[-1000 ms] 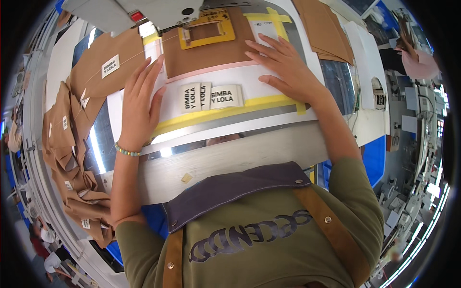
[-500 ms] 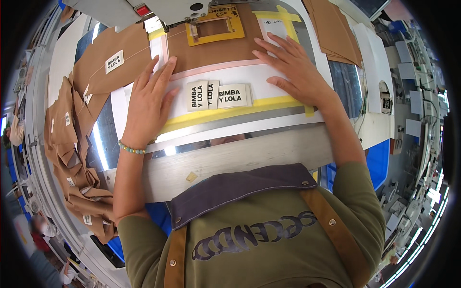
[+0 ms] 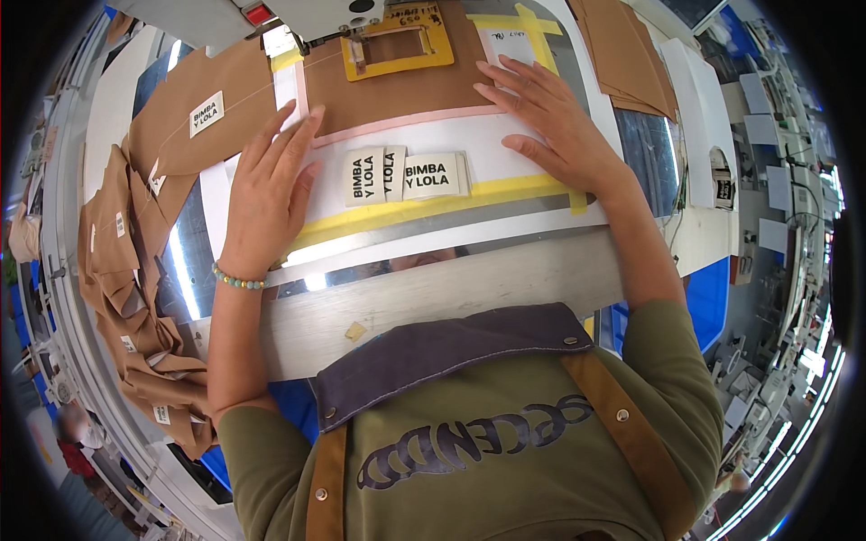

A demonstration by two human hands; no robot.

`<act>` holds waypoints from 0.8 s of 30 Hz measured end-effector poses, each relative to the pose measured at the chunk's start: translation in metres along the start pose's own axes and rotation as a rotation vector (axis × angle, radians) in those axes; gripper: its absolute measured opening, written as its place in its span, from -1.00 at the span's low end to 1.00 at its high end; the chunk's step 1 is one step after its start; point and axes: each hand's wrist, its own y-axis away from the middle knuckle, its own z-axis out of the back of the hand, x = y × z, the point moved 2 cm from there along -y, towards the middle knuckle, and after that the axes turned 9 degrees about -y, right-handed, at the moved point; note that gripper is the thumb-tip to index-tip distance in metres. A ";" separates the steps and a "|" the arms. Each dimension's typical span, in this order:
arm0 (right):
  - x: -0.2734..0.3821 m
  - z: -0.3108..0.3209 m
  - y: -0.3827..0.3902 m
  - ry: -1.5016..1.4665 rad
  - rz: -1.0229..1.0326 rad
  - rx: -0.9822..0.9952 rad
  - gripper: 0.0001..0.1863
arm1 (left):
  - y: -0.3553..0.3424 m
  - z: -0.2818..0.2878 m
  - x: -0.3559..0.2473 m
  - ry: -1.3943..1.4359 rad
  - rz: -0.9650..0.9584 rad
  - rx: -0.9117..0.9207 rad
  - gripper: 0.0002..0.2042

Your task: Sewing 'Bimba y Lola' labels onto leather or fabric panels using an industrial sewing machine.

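My left hand (image 3: 269, 185) lies flat with its fingers stretched, fingertips at the left edge of a brown fabric panel (image 3: 388, 104). The panel lies on a white template with pink strips along its edges. At the panel's right side my right hand (image 3: 557, 126) rests with spread fingers, near a small white card edged with yellow tape (image 3: 541, 27). Neither hand grips anything. A yellow rectangular frame (image 3: 401, 72) sits on the panel, under the sewing machine head (image 3: 329, 13). Between my hands, several cream fabric labels (image 3: 431, 176) with dark print lie overlapping on the white template.
Joined brown pieces with a label (image 3: 207, 114) stretch left, a thread running toward the machine. More hang in a heap (image 3: 135, 311) over the left side. Flat brown pieces (image 3: 624, 54) are stacked at far right. A blue bin (image 3: 709, 302) stands below the table's right side.
The whole view has shifted slightly, so machine, frame and labels appear a little further left and up. Both hands keep nearly the same places on the work.
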 end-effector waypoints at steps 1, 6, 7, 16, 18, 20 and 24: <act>0.000 0.000 0.000 -0.001 -0.002 0.002 -0.41 | -0.003 0.001 -0.004 -0.001 -0.009 -0.053 -0.39; -0.001 -0.001 0.001 0.109 0.017 0.062 -0.43 | 0.000 -0.001 -0.001 0.015 -0.046 0.008 -0.41; 0.000 -0.002 0.001 0.107 0.018 0.062 -0.43 | 0.001 0.001 -0.001 0.013 -0.030 0.024 -0.42; -0.003 -0.002 0.003 0.100 0.014 0.071 -0.44 | 0.002 -0.002 0.001 0.031 0.001 0.036 -0.43; -0.002 -0.002 0.001 0.097 0.025 0.076 -0.41 | 0.002 -0.003 0.002 0.030 -0.006 0.031 -0.43; -0.002 -0.003 0.002 0.086 0.021 0.075 -0.41 | 0.002 -0.003 0.001 0.048 -0.021 0.007 -0.45; 0.005 -0.004 -0.001 0.145 0.026 0.013 -0.51 | -0.001 0.002 -0.004 0.030 -0.061 -0.064 -0.50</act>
